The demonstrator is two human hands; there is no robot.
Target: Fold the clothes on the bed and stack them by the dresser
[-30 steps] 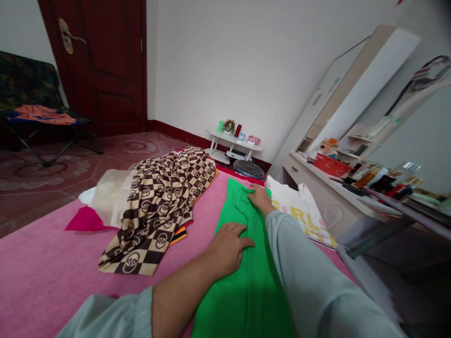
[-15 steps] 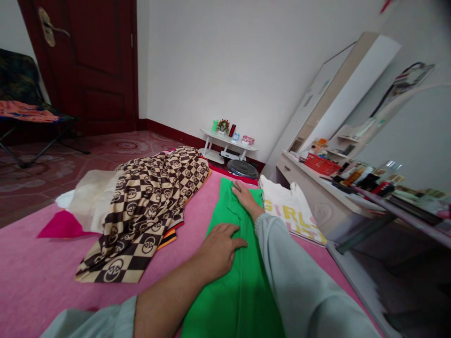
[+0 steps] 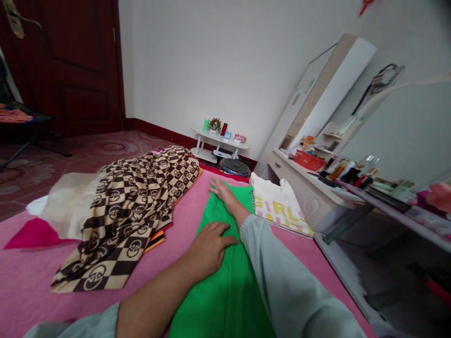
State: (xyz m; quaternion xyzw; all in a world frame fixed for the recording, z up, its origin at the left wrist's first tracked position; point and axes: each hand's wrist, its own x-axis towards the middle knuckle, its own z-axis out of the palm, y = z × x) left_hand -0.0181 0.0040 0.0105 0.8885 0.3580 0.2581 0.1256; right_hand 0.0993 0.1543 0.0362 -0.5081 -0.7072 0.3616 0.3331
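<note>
A long green garment (image 3: 225,286) lies flat on the pink bed cover (image 3: 31,281), running away from me. My left hand (image 3: 207,246) rests palm down on its left edge about halfway along, fingers flat and slightly spread. My right hand (image 3: 221,191) reaches to the far end of the green garment and lies flat on its top left corner, fingers stretched out. Both sleeves are pale grey-blue, and the left one is pushed up past the forearm.
A brown and cream checked cloth (image 3: 134,206) lies heaped on the left over cream and magenta fabric. A white printed shirt (image 3: 278,206) lies right of the green garment. A cluttered dresser (image 3: 317,188) stands at the right, a low white shelf (image 3: 218,143) by the wall.
My right hand has slid leftward across the far end of the green garment, from its right side to its left corner. My left hand has stayed put. The view has turned right.
</note>
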